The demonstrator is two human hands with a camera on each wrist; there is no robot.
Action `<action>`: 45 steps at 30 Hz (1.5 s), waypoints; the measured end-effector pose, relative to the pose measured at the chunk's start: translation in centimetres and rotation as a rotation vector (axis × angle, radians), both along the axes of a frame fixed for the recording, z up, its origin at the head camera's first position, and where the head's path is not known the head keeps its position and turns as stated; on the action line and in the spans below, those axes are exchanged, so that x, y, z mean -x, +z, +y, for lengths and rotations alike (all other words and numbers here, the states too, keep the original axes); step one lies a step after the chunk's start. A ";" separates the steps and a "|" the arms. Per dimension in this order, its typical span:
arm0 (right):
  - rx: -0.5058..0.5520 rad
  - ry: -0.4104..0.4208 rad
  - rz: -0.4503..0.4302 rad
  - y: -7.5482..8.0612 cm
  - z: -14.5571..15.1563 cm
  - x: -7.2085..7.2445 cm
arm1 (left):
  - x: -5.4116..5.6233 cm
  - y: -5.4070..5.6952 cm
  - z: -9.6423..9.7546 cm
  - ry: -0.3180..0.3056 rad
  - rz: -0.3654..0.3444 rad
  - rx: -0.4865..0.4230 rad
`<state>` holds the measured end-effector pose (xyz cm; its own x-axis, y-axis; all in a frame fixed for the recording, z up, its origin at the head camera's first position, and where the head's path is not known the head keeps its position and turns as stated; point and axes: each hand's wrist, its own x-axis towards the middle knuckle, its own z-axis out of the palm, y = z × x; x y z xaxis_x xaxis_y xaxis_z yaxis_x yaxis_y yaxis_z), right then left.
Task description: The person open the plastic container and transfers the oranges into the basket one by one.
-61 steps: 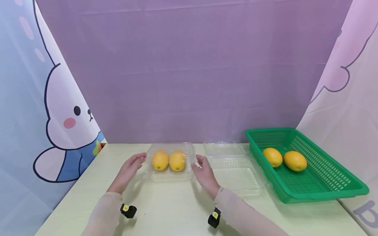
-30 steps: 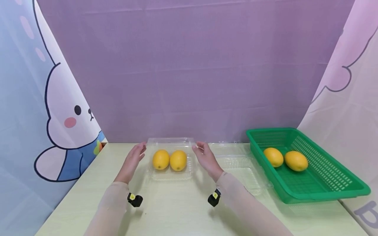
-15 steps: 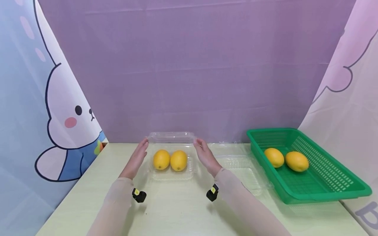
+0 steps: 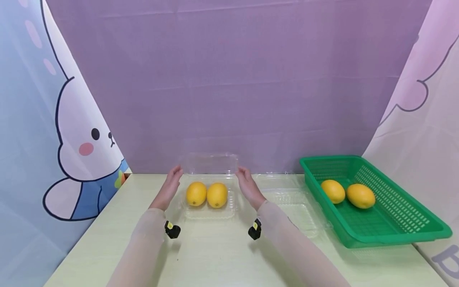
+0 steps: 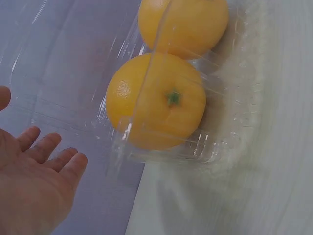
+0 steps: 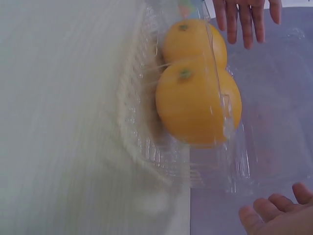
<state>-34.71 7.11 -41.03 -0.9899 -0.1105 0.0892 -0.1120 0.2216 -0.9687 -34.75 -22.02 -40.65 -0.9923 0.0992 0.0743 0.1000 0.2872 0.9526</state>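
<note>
Two oranges [image 4: 196, 194] sit side by side in a clear plastic clamshell box [image 4: 210, 215]. Its transparent lid [image 4: 212, 164] stands raised at the back, against the purple cloth. Left of the lid is my left hand [image 4: 170, 186], its fingers extended and the palm turned inward. My right hand [image 4: 249, 187] mirrors it on the other side, fingertips right by the lid's edge. Both wrist views show loosely spread fingers, with the left hand [image 5: 39, 181] beside the box and the right hand [image 6: 281, 215] near the lid's corner. Neither hand grips anything.
A second clear clamshell box [image 4: 290, 211] lies opened on the pale table [image 4: 211, 255], right of the first. Beside it stands a green plastic basket [image 4: 380, 227] with two more oranges [image 4: 360, 196]. A purple cloth [image 4: 233, 79] hangs behind the table.
The lid has swung up and back, from over the oranges to upright. Both hands have moved away from me, alongside the lid. The oranges and the basket have stayed put.
</note>
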 end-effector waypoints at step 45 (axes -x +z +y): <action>-0.028 0.074 -0.064 -1.7 0.6 1.0 | 1.9 -0.5 0.0 -0.018 -0.103 0.029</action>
